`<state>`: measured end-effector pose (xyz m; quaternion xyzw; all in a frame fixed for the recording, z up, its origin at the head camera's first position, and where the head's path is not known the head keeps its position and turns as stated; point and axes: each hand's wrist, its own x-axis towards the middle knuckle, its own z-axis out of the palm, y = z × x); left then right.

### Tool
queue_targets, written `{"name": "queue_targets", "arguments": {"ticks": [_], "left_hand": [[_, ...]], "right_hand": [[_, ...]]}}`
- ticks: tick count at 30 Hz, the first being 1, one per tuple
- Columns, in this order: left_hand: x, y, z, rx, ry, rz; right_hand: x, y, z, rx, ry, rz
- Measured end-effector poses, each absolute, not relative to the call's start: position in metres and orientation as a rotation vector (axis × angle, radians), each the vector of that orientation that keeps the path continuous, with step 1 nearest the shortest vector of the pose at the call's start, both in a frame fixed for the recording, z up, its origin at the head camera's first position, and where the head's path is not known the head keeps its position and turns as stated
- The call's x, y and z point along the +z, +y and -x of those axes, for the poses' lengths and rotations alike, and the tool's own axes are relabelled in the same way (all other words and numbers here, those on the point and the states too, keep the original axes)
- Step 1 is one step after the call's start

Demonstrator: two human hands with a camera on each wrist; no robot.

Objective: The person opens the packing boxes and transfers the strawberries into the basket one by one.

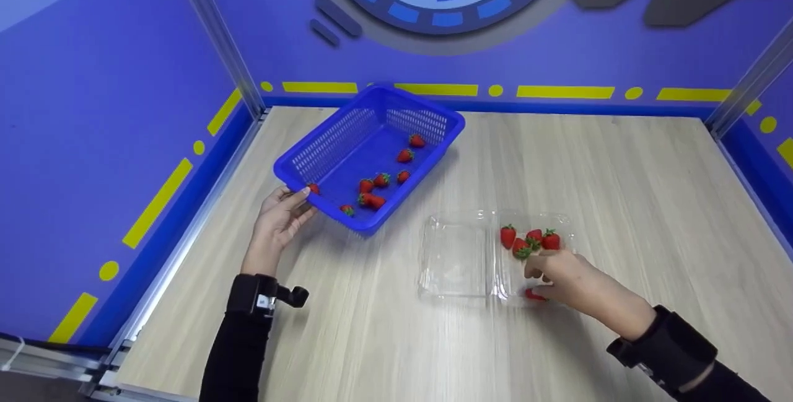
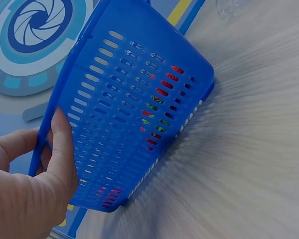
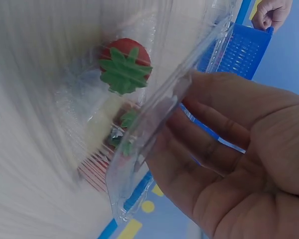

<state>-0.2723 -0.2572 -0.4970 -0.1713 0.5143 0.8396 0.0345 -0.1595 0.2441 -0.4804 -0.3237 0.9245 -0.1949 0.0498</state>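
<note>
My left hand [image 1: 280,219] grips the near-left rim of a blue plastic basket [image 1: 337,135], thumb on the inside. The basket stands tilted, its near end off the table in the left wrist view. Several strawberries [image 1: 381,179] lie in it. My right hand [image 1: 567,278] is over the right half of a clear plastic clamshell box [image 1: 458,259], its fingers bent with a gap between thumb and fingertips. Several strawberries [image 1: 508,236] lie at that half's far end. One strawberry [image 3: 124,64] lies close to the right hand, which partly hides it in the head view.
The open clamshell lies flat on a light wooden table [image 1: 650,204]. Blue printed panels [image 1: 155,111] stand along the table's back and sides, with metal frame posts [image 1: 217,30] at the corners.
</note>
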Motion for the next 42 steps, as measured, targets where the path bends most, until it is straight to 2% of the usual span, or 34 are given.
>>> {"name": "queue_targets", "arguments": {"ticks": [11,21,31,42], "left_hand": [[-0.497,-0.258,0.272,2.568,1.595,0.51],[-0.496,-0.258,0.272,2.575,1.6,0.511],[-0.496,-0.258,0.273,2.583,1.597,0.54],[-0.495,-0.258,0.273,2.579,1.586,0.524]], "right_hand": [[-0.48,0.243,0.164,-0.585,2.708,0.987],[-0.488,0.24,0.179,-0.581,2.93,0.75],[-0.504,0.232,0.196,-0.572,2.997,0.804],[-0.516,0.226,0.2,-0.543,3.067,0.855]]}}
